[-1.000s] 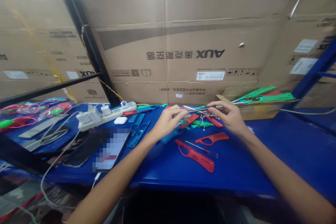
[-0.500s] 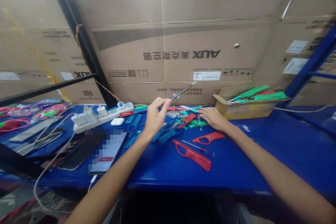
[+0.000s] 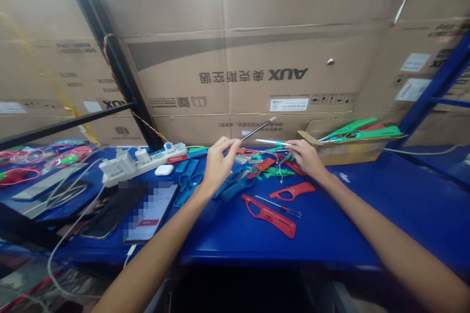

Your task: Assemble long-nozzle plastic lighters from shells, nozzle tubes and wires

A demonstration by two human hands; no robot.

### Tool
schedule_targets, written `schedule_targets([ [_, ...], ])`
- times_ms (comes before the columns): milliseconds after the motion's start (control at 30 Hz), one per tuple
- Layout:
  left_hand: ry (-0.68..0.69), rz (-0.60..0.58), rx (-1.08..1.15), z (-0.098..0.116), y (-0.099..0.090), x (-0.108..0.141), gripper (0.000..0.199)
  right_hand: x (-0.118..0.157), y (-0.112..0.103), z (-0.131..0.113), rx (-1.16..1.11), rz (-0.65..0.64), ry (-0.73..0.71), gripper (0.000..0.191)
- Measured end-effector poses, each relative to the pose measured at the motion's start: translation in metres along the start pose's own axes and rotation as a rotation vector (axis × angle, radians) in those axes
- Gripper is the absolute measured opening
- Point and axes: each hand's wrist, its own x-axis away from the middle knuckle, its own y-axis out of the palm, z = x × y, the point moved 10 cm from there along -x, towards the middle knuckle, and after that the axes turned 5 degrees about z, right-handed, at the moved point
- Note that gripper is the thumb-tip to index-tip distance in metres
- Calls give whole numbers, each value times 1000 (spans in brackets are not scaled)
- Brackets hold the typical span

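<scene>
My left hand (image 3: 221,159) is closed on a thin dark metal tube (image 3: 257,128) with a pale tip, which slants up to the right. Fingers pinched, my right hand (image 3: 306,156) holds a silver metal tube (image 3: 270,142) with a green piece on it, pointing left. Below the hands lie blue plastic lighter shells (image 3: 235,188), a small red shell piece (image 3: 261,168) and green plastic parts (image 3: 281,172). Nearer to me on the blue table are a red lighter shell half (image 3: 270,216), another red shell half (image 3: 293,191) and a screwdriver (image 3: 288,211).
An open cardboard box (image 3: 352,152) with green and red lighter parts stands at the back right. A power strip (image 3: 147,161), a white earphone case (image 3: 164,170) and a phone (image 3: 152,215) lie on the left. Large cardboard (image 3: 176,5) walls off the back.
My right hand has lifted the silver tube off the pile of parts and moved slightly right. My left hand has stayed almost still with the dark tube.
</scene>
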Motion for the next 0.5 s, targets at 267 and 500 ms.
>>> schedule_targets([
  [267,-2,11,-9,-6,1,0,25,-3,-74,-16,-45,389,82,22],
  [500,0,8,-5,-5,0,0,27,4,-99,-15,-102,567,189,22],
])
